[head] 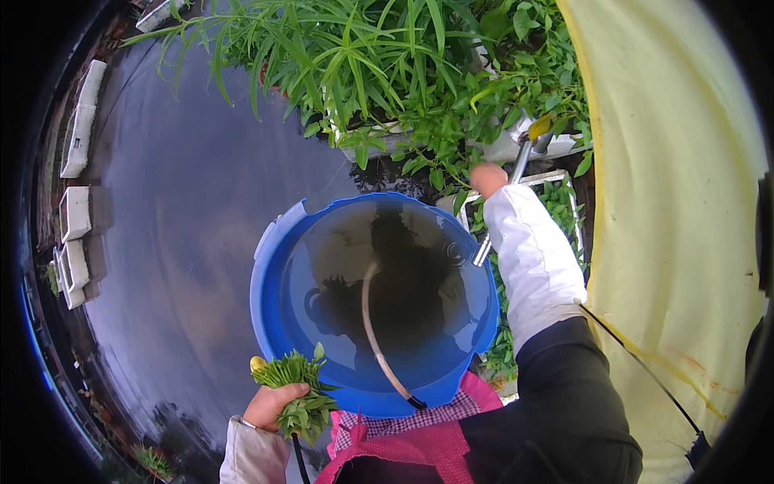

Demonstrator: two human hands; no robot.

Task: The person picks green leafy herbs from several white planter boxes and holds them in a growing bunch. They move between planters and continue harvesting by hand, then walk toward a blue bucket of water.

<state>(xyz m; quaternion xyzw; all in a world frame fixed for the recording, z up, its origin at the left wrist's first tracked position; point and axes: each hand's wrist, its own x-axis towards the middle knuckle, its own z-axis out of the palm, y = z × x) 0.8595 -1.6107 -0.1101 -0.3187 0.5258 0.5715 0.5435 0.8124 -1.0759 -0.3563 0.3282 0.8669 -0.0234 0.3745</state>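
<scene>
My left hand (272, 404) grips a bunch of leafy green cuttings (296, 381), stems bundled above the fist. A small yellow item (258, 363) shows at the bunch's upper left edge. Before me stands a blue plastic tub (266, 302) with a jagged rim, holding murky water. A pale hose (370, 314) with a black end bends over its near rim into the water. My right hand (488, 178) reaches over to the leafy plants beside a metal pipe (520, 162). Its fingers are hidden, so what it holds is unclear. The pipe passes under my white sleeve, its lower end above the tub's right side.
Long-leaved plants (344, 54) and bushy greens (447, 133) grow in white boxes at the far side. Another planted white box (571, 212) stands right of the tub. A yellow sheet (665, 181) hangs along the right. White boxes (78, 142) line the wet dark floor (181, 181).
</scene>
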